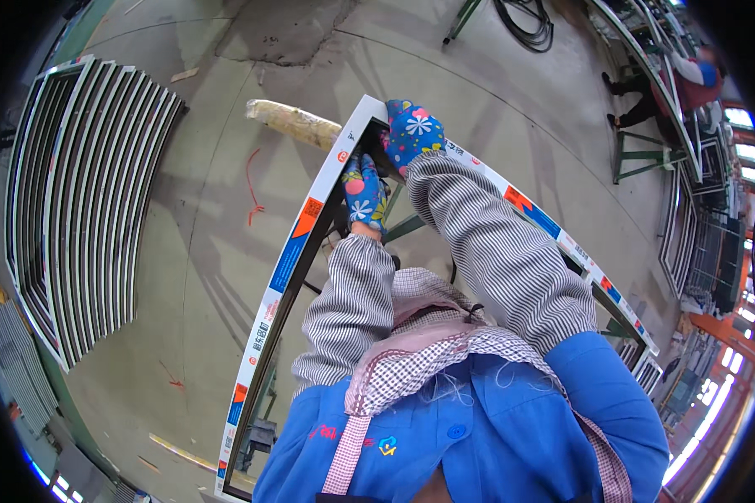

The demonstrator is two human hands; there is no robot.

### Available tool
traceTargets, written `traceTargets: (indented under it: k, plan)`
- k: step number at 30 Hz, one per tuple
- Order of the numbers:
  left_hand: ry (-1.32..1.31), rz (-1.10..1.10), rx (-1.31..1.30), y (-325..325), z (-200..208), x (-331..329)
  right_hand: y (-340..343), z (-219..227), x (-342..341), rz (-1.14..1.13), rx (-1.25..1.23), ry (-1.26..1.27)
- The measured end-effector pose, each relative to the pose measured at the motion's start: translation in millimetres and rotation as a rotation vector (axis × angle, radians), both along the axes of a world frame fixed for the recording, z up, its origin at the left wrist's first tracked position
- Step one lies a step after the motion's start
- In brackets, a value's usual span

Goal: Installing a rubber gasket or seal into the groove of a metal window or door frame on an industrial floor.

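Note:
A large metal window frame (292,256), silvery with a dark inner side and printed film, stands in front of me with one corner pointing away. My right hand (415,134), in a blue flowered glove, reaches over the right-hand bar beside that corner and is closed round it; its fingertips are hidden. Inside the corner, my left hand (363,194) in a matching glove lies along the inner side of the left bar. Its fingers stretch toward the corner, and nothing plainly shows in them. Striped sleeve covers are on both forearms.
Beyond the corner juts a padded, wrapped beam (294,122). A row of stacked frames (101,193) stands at the left. At the upper right a person (695,80) is beside more frames and a green trestle (646,157). Coiled black hose (528,29) lies on the floor.

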State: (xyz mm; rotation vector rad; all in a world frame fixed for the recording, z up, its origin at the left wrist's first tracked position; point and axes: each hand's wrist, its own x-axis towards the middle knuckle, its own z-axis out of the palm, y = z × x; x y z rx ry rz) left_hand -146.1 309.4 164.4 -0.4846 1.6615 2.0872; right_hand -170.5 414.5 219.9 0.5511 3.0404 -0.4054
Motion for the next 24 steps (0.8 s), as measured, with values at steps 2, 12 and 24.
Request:
traceTargets:
  k: [2,12,24]
  plan:
    - [-0.016,0.001,0.039,4,2,-4,-3,6,-1,-0.021,0.010,-0.024]
    - [-0.339,0.158,0.179,16,14,-5,-3,8,9,-0.029,-0.047,-0.070]
    - [-0.514,0.184,0.452,-8,27,-19,-125,-108,185,-0.606,-1.213,0.108]
